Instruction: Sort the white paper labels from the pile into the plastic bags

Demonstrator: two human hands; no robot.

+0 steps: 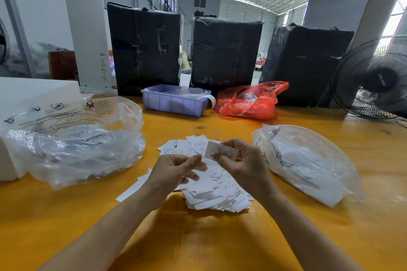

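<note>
A loose pile of white paper labels (pixel 211 191) lies on the yellow table in front of me. My right hand (pixel 244 165) pinches one label (pixel 220 149) printed with an "S", held upright above the pile. My left hand (pixel 176 169) hovers just left of it with fingers loosely curled and nothing visibly held; its thumb tip is close to the label's left edge. A clear plastic bag (pixel 72 141) holding labels sits at the left. Another clear plastic bag (pixel 308 160) lies at the right.
Behind the pile stand a blue plastic bin (pixel 171 103) and a red plastic bag (pixel 251 103). Three black wrapped bales (pixel 224 53) line the far table edge. A black fan (pixel 374 81) stands at the right, a white box (pixel 26 92) at the left.
</note>
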